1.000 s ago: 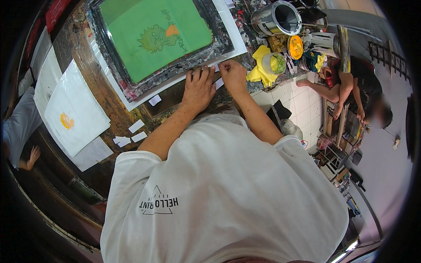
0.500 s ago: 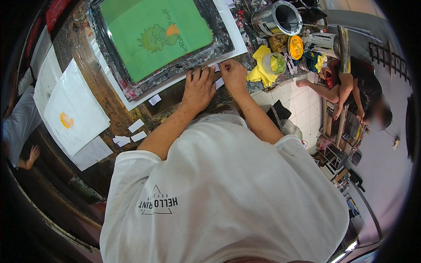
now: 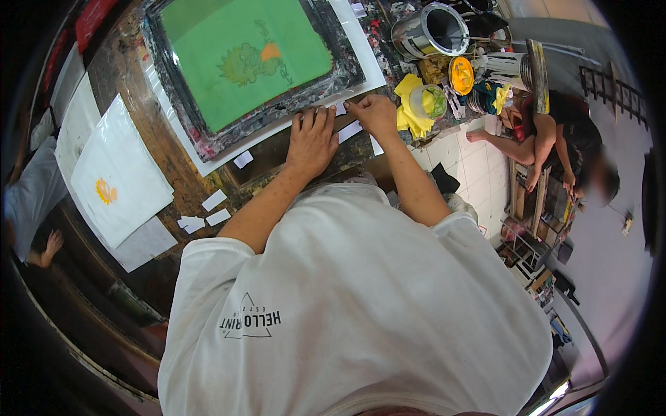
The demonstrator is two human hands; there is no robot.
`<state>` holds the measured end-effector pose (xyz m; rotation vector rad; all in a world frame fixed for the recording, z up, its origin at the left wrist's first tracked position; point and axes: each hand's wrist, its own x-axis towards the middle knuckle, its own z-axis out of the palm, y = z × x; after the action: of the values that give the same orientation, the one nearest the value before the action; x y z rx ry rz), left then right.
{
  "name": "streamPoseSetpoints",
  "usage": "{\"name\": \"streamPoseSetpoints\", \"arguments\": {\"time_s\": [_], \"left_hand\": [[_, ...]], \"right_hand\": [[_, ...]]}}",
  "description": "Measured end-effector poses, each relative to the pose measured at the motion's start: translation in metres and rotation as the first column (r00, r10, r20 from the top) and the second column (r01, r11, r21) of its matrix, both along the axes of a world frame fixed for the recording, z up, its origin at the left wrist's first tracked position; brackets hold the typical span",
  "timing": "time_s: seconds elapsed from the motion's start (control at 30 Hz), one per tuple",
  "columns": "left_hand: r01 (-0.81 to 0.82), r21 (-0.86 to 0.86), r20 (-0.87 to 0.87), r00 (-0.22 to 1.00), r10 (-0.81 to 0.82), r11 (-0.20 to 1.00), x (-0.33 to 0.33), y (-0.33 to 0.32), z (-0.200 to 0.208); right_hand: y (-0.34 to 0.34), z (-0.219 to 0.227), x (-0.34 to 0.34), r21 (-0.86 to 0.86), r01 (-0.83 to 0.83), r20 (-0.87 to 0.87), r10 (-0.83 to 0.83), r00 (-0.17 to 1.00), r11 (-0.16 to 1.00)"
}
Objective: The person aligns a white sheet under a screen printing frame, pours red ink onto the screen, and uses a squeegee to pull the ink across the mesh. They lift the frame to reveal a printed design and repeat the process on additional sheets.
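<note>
A screen-printing frame (image 3: 208, 149) with green mesh (image 3: 201, 62) and a cartoon figure with spiky hair on it lies on a large white sheet (image 3: 378, 78). My left hand (image 3: 313, 139) rests palm down at the sheet's near edge, fingers stretched out toward the frame. Just right of it, my right hand (image 3: 374, 114) pinches the end of a small white paper slip (image 3: 340, 108) that lies by the sheet's edge. Another white slip (image 3: 349, 132) is between my wrists, and a further slip (image 3: 377, 145) shows beside my right forearm.
Several loose slips (image 3: 214, 200) lie left of my left forearm. Stacked white sheets (image 3: 135, 163) with an orange print are farther left. Yellow cloth (image 3: 414, 123), a clear cup (image 3: 428, 102), an orange paint tub (image 3: 460, 75) and a metal can (image 3: 430, 31) crowd the right. A person (image 3: 565, 139) sits beyond.
My right hand has shifted slightly left, its fingers still at the slip. More of the slip between my wrists shows, and one by my right forearm has come into sight. My left hand barely moved.
</note>
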<state>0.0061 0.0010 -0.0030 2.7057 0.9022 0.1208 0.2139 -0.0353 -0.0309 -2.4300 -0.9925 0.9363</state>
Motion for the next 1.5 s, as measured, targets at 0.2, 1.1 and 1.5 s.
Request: {"name": "streamPoseSetpoints", "arguments": {"time_s": [0.2, 1.1, 1.5], "left_hand": [[0.002, 0.043, -0.005, 1.000, -0.002, 0.999, 0.001, -0.003, -0.004], [-0.032, 0.003, 0.034, 0.999, 0.032, 0.999, -0.002, -0.017, -0.018], [0.024, 0.147, 0.287, 0.956, -0.066, 0.989, -0.054, -0.037, 0.005]], "right_hand": [[-0.002, -0.005, 0.000, 0.079, -0.075, 0.054, 0.071, 0.996, 0.994], [-0.010, 0.006, 0.003, 0.163, -0.309, 0.261, 0.261, 0.929, 0.937], [-0.024, 0.091, -0.095, 0.441, -0.144, -0.233, 0.268, 0.935, 0.886]]}}
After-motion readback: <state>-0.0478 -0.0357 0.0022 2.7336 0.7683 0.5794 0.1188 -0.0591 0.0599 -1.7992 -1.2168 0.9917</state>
